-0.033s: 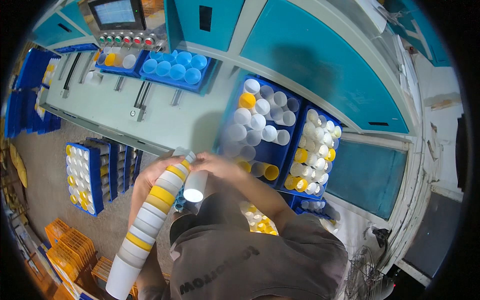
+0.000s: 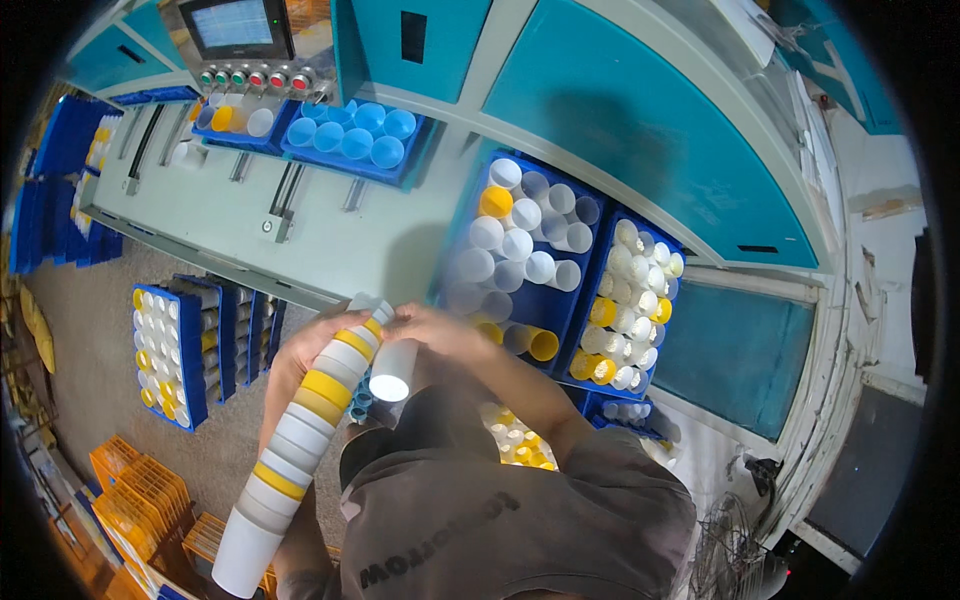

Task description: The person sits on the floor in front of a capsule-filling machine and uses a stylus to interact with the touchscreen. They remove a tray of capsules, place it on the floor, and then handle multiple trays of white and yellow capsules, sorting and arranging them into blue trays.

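As I watched the head view: both hands met in front of the person's chest, just short of the grey-green machine table (image 2: pixel 330 240).
Left hand (image 2: pixel 305 350): fingers were wrapped around the upper part of a long nested stack of tubes (image 2: pixel 300 430), white with yellow bands. The stack ran down along the forearm toward the lower left edge.
Right hand (image 2: pixel 440 330): fingers were curled at the top end of the stack, closed on a single white tube (image 2: pixel 392 372) that hung just beside the stack with its open mouth facing the camera. I could not tell whether that tube touched the stack.
Change: I found none against the other picture, taken at the same instant. Hands, stack and single tube sat alike in both.
What that meant: I judged the single tube to be at the stack's top end, neither clearly on it nor clearly off.
Nearby: two blue crates (image 2: pixel 455 230) of upright white and yellow tubes stood on the table, just past the right hand.
Floor: more blue crates (image 2: pixel 190 350) stood to the left, with orange crates (image 2: pixel 140 500) lower down.
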### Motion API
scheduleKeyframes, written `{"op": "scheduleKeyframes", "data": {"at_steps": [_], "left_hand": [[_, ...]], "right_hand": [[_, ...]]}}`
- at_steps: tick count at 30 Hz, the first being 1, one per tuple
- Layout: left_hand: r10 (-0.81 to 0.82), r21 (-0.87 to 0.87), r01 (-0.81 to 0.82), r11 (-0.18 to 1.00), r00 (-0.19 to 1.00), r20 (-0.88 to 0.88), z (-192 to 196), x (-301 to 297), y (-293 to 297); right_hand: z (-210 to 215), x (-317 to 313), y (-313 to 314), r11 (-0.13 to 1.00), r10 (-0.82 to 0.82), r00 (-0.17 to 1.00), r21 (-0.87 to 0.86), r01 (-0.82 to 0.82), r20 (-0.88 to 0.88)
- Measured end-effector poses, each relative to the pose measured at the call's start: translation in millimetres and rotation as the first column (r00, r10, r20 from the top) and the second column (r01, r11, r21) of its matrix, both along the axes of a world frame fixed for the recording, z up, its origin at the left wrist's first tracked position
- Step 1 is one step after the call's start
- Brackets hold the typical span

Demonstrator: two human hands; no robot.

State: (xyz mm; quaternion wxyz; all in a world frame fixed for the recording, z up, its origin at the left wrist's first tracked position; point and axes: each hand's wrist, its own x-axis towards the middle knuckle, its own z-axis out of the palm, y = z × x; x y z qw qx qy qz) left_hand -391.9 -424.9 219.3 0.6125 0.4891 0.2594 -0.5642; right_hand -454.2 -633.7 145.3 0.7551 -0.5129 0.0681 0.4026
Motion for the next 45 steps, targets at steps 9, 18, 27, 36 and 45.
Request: {"op": "scheduleKeyframes", "data": {"at_steps": [9, 18, 27, 36, 45], "left_hand": [[0.029, -0.051, -0.034, 0.998, 0.995, -0.092, -10, 2, -9], [0.013, 0.002, -0.013, 1.000, 0.999, -0.045, -10, 1, -9], [0.350, 0.030, -0.359, 0.933, 0.924, 0.155, -7, 19, 19], [0.354, -0.168, -0.324, 0.931, 0.913, 0.204, -45, 24, -4], [0.159, -0.217, -0.192, 0.957, 0.974, -0.162, -85, 10, 11]], "right_hand": [[6, -1, -12, 0.959, -0.241, 0.970, -0.152, 0.240, 0.007], [-8, -2, -22, 0.943, -0.236, 0.965, -0.212, 0.256, 0.116], [5, 6, -85, 0.340, -0.809, 0.471, 0.375, 0.862, -0.351], [-1, -60, -89, 0.547, -0.467, 0.788, -0.569, 0.614, 0.402], [-31, -133, -219, 0.218, 0.179, 0.862, -0.874, 0.435, 0.474]]}}
